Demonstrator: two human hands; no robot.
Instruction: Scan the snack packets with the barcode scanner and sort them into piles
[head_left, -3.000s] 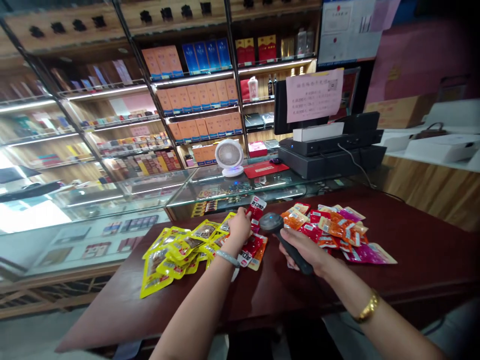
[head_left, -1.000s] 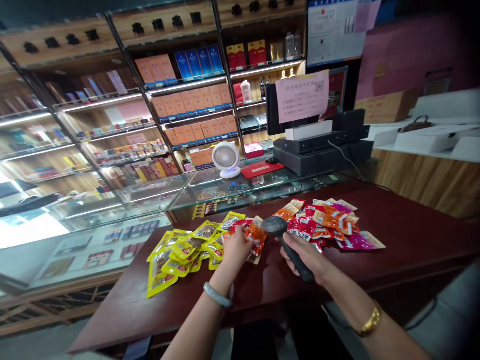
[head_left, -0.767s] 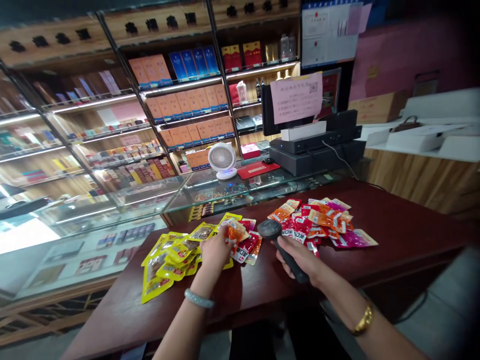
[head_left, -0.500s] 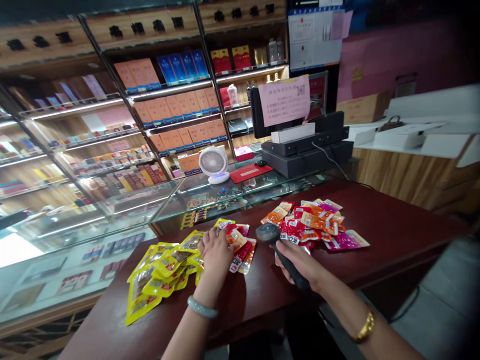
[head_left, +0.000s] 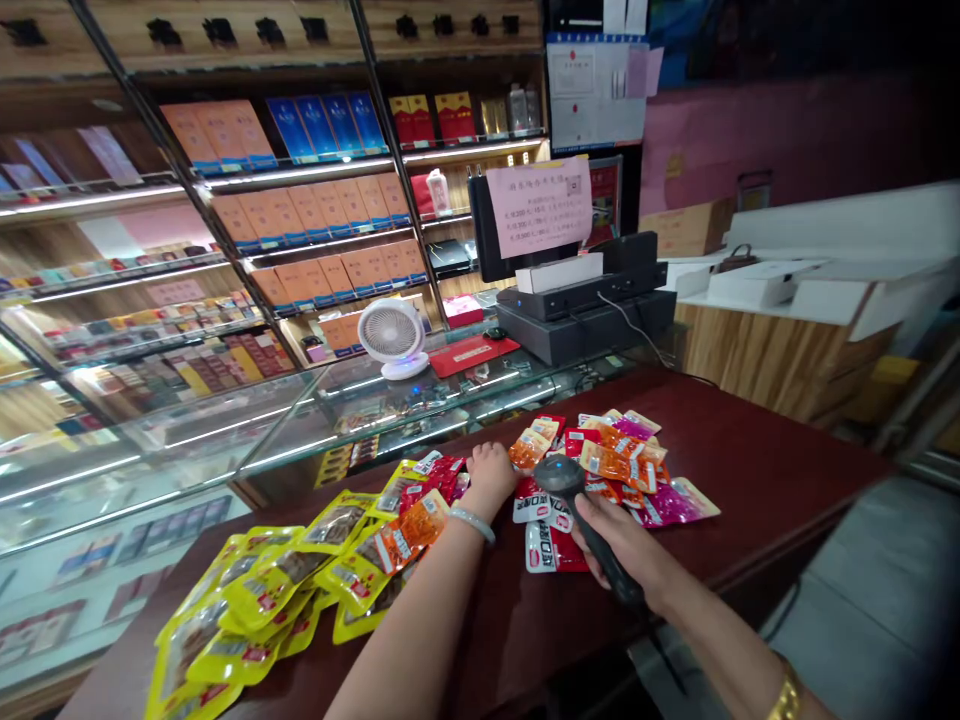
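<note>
Possibly, the left hand (head_left: 491,472) could muddle the heaps: its forearm runs beside the yellow packets (head_left: 274,582) and an orange packet (head_left: 415,530) lying on them, so a sideways pull might drag these along. Its fingers curl in narrow; whether they grip anything cannot be told. The right hand (head_left: 616,550) is wrapped around a scanner (head_left: 604,558), whose head sits at the near edge of the mixed packets (head_left: 619,462); a dip could shove them, and the cable (head_left: 664,655) below that hand might snag.

Counted from the hands: one scanner, one cable; one orange packet left of the left hand; at least two purple packets (head_left: 679,500) beyond the right; farther off, beyond the left, one white fan (head_left: 391,330) and four blue boxes (head_left: 340,122). The yellow packets overlap too much to count.
</note>
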